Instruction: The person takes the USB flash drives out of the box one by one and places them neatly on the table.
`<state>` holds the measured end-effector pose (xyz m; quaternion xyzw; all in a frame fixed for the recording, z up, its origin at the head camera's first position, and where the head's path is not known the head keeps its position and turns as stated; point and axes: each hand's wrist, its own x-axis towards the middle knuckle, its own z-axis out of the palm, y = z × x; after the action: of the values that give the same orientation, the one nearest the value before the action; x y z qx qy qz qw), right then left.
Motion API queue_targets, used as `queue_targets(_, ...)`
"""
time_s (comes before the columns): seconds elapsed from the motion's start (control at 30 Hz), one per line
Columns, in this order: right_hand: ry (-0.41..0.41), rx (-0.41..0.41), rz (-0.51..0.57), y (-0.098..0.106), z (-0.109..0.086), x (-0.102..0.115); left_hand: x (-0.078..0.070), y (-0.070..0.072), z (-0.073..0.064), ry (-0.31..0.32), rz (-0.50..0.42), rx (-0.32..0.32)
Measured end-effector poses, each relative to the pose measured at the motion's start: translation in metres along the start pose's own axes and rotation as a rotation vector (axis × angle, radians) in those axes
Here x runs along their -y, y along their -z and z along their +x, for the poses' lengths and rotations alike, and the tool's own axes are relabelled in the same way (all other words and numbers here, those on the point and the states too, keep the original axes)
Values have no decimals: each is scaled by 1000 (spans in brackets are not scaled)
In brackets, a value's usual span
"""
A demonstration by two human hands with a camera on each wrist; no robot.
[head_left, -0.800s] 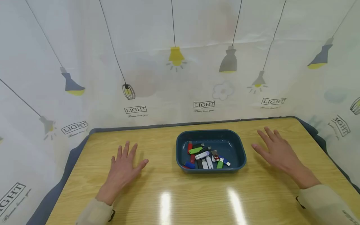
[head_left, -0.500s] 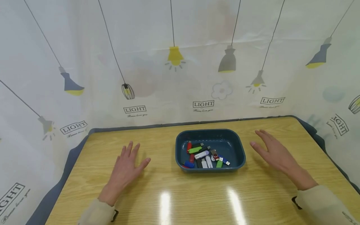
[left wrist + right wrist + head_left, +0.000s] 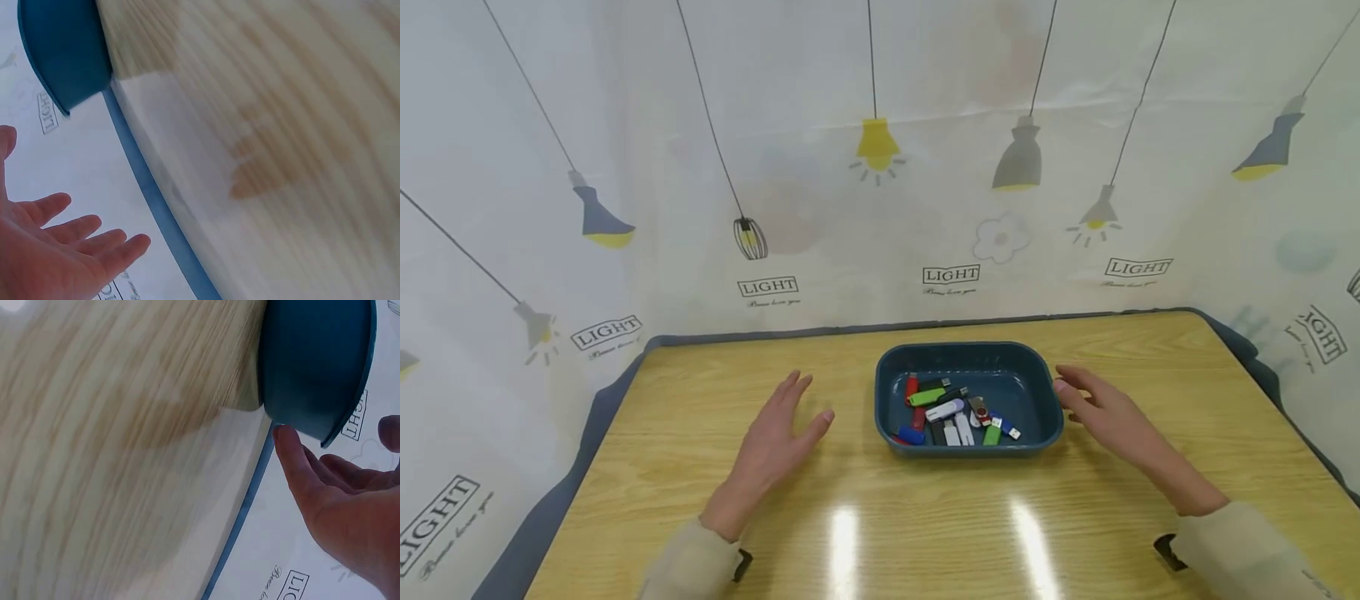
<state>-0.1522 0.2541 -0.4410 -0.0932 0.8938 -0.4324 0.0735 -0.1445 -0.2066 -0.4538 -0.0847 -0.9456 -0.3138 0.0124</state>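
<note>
A dark blue plastic tray [image 3: 970,452] stands on the wooden table, with several USB flash drives [image 3: 944,409] heaped in its left and middle part. They are red, green, black, white and blue, some with metal plugs showing. At the tray's right end is my right hand [image 3: 1108,418], fingers slightly bent, thumb by the rim; whether it touches the tray I cannot tell. My left hand [image 3: 771,450] hovers to the left of the tray, a gap apart from it, thumb spread and fingers relaxed. In the left wrist view the tray's side wall [image 3: 65,53] lies beyond the left hand [image 3: 62,250].
The wooden table [image 3: 700,392] reflects two bright light streaks in front of the tray. Behind and at both sides hangs a pale curtain [image 3: 820,192] printed with lamps and the word LIGHT. A blue-grey edge [image 3: 842,330] runs along the table's back.
Both hands have moved inward toward the tray, the right one up to its right end. The left hand has turned more sideways. The tray and flash drives stay in place.
</note>
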Motion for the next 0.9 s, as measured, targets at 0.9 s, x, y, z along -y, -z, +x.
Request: queue_targets(0.9,-33,-29,0,-21,9,6,-45,-45,16,102,-472,109)
